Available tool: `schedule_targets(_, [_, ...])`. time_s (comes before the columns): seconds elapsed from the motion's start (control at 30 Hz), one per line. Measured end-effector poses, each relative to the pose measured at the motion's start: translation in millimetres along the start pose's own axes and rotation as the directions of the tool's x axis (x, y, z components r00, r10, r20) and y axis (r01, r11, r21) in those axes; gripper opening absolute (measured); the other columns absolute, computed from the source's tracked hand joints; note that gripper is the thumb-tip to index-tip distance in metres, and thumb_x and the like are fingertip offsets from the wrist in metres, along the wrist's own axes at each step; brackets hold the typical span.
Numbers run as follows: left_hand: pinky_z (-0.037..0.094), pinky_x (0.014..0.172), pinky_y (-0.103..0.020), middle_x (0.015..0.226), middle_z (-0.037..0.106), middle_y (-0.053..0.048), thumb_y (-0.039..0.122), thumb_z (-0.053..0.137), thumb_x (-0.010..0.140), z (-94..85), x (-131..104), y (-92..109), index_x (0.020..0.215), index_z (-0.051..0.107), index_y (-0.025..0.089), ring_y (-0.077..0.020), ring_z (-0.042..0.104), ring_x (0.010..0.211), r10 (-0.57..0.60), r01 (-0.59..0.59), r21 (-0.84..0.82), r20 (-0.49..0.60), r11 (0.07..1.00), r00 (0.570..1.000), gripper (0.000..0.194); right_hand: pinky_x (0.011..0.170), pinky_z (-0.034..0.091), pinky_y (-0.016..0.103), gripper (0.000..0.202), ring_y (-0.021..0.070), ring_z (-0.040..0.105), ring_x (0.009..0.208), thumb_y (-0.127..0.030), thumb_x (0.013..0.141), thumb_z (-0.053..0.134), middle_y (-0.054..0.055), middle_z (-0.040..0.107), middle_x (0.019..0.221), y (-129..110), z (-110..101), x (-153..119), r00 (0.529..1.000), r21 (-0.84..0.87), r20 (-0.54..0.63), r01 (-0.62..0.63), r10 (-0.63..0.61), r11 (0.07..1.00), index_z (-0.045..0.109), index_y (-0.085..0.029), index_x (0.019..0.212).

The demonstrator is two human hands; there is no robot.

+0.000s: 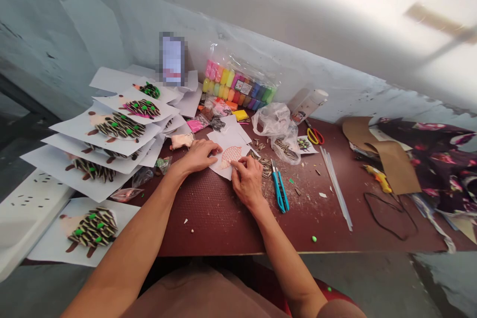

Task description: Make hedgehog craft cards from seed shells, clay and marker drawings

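Note:
A white sheet [223, 171] lies on the dark red table in front of me, bearing an orange patterned shape [231, 156]. My left hand [201, 155] rests at the sheet's left edge, fingers loosely extended. At the shape's lower right, my right hand [249, 179] has its thumb and index finger close together; anything between them is too small to make out. Sunflower seeds [265, 166] lie just right of that hand. Beside them is a teal cutter [280, 191]. A lump of pale clay [182, 141] sits behind my left hand.
Stacked sheets with seed hedgehogs [119, 126] stand at left, near a power strip [33, 203]. Behind are a phone [173, 59], coloured clay packs [238, 84], a plastic bag [274, 119] and a white bottle [311, 104]. Rightward lie scissors [316, 135], clear sticks [336, 189] and a yellow glue gun [380, 179].

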State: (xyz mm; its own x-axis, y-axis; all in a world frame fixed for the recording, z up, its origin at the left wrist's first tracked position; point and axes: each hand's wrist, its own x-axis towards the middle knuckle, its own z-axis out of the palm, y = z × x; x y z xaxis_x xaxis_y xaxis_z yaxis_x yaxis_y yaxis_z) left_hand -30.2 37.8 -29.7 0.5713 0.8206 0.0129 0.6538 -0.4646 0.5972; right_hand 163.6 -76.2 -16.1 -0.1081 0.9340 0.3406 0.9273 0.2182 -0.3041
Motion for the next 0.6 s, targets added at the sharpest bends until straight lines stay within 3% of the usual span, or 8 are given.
schedule_targets(0.27, [0.043,0.093,-0.041,0.103,0.075,-0.005,0.022,0.058,0.078,-2.7,-0.3,3.6,0.109,0.074,0.023,-0.0275,0.062,0.102,-0.011,0.011,0.004,0.026,1.000,1.000,0.035,0.092,0.035,0.039,0.023,0.0233,0.053,0.101,-0.019,0.095,0.058,0.009,0.061,0.107,4.6,3.8,-0.8,0.999,-0.009,-0.048,-0.015,0.014,1.000,0.074,-0.022,0.111])
schedule_targets(0.6, [0.041,0.093,-0.041,0.105,0.075,-0.005,0.022,0.058,0.080,-2.1,-0.4,4.0,0.111,0.074,0.023,-0.0274,0.062,0.104,-0.014,0.014,0.018,0.026,1.000,1.000,0.035,0.095,0.033,0.040,0.025,0.0249,0.048,0.107,-0.024,0.098,0.059,0.009,0.058,0.116,-1.2,0.2,3.2,0.998,-0.126,0.039,0.058,-0.054,0.990,0.075,-0.029,0.117])
